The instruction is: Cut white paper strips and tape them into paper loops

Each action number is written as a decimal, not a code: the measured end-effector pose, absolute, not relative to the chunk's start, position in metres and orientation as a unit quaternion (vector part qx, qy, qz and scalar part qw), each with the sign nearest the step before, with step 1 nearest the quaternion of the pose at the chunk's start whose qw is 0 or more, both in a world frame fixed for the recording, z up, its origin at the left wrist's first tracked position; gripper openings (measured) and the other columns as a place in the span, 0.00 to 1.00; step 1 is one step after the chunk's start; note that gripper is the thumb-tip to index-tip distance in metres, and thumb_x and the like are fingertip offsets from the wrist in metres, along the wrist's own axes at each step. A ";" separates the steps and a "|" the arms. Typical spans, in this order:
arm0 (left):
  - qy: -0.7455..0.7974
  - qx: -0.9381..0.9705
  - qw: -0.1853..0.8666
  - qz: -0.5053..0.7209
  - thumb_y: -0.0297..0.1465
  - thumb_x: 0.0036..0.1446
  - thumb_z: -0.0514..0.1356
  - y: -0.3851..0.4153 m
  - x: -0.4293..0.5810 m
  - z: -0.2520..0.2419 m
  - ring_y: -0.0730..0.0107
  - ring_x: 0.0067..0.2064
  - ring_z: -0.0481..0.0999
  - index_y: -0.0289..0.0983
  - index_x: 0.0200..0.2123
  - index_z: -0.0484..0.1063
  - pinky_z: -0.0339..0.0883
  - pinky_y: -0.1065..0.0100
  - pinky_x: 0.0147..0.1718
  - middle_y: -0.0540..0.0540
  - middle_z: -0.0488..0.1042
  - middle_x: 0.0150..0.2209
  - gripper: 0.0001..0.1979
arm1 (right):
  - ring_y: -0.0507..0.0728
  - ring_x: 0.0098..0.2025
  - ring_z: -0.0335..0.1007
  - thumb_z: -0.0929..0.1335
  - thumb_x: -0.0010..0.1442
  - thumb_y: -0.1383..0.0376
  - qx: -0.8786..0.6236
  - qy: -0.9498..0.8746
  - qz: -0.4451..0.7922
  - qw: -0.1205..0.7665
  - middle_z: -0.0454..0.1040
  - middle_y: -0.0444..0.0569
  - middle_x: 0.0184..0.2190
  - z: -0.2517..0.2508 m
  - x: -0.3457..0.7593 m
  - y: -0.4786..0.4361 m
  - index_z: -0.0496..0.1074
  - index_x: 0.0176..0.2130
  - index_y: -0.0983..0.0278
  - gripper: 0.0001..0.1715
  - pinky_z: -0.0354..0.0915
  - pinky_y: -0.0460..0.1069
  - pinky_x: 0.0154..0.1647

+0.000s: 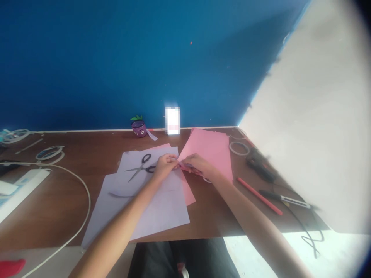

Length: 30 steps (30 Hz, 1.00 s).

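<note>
My left hand point(166, 165) is closed in a pinch above the lilac sheets, its fingertips meeting those of my right hand point(197, 164). Between them shows a small piece of lilac paper point(180, 163), mostly covered by the fingers. Black-handled scissors point(140, 168) lie spread on the lilac paper point(162, 210), just left of my left hand. Pink sheets point(213, 144) lie behind and right of my right hand. A white curved edge point(206, 180) peeks out under the right wrist; I cannot tell what it belongs to.
At right lie a tape roll point(239, 148), a dark glue gun point(261, 164), a red stick point(259, 196) and a cutter knife point(285, 199). A purple cup point(138, 128) and a bright blurred rectangle point(172, 120) stand by the blue wall. A white cable point(87, 193) loops at left.
</note>
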<state>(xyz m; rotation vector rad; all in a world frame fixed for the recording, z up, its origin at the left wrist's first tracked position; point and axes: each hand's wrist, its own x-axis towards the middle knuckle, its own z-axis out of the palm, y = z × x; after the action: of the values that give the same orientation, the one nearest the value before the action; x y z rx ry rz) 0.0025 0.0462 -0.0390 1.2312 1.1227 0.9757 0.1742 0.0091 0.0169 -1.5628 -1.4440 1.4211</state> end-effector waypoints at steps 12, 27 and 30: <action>0.536 0.493 0.543 0.418 0.29 0.43 0.64 0.047 -0.003 -0.033 0.76 0.24 0.72 0.34 0.36 0.72 0.63 0.76 0.24 0.48 0.75 0.24 0.13 | 0.47 0.16 0.50 0.68 0.54 0.60 -0.630 -0.606 0.448 0.187 0.71 0.46 0.17 0.043 0.216 0.006 0.70 0.24 0.64 0.11 0.50 0.46 0.19; 0.541 0.524 0.499 0.428 0.30 0.45 0.61 0.051 -0.003 -0.044 0.72 0.26 0.75 0.34 0.33 0.74 0.67 0.74 0.26 0.47 0.76 0.25 0.09 | 0.48 0.20 0.57 0.66 0.51 0.64 -0.638 -0.546 0.495 0.223 0.67 0.44 0.18 0.029 0.263 -0.043 0.69 0.27 0.66 0.06 0.51 0.44 0.19; 0.536 0.540 0.487 0.428 0.29 0.44 0.60 0.052 -0.003 -0.048 0.72 0.26 0.75 0.35 0.32 0.73 0.68 0.73 0.26 0.48 0.75 0.24 0.08 | 0.48 0.20 0.58 0.66 0.51 0.65 -0.642 -0.550 0.474 0.247 0.65 0.43 0.17 0.022 0.262 -0.047 0.69 0.28 0.66 0.06 0.53 0.44 0.21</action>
<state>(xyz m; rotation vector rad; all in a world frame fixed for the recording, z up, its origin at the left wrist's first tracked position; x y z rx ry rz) -0.0028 0.0516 -0.0480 1.3139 1.3040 1.0414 0.2620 -0.0469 0.0218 -1.7508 -1.4988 1.2933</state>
